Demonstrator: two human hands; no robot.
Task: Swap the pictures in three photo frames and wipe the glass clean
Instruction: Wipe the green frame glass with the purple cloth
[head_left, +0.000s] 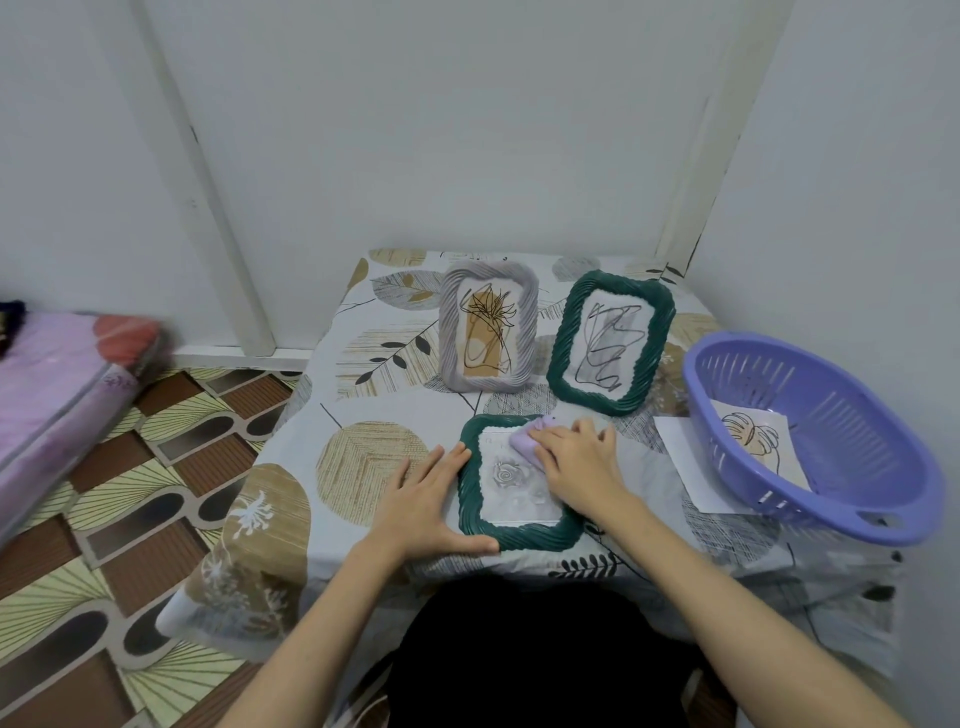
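A dark green frame (519, 538) lies flat near the table's front edge, showing a grey rose picture under its glass. My right hand (574, 457) presses a lilac cloth (524, 439) onto the glass at the frame's upper right. My left hand (423, 506) lies flat on the table with fingers spread, touching the frame's left and lower edge. Behind stand a grey frame (449, 332) with a tan plant drawing and a second green frame (563, 332) with a black scribble drawing, both upright.
A purple plastic basket (893, 499) at the right holds a leaf drawing (758, 441) and rests on a white sheet (675, 441). The table (363, 457) has a leaf-patterned cloth. White walls close in behind and to the right. A pink mattress (57, 395) lies on the floor at left.
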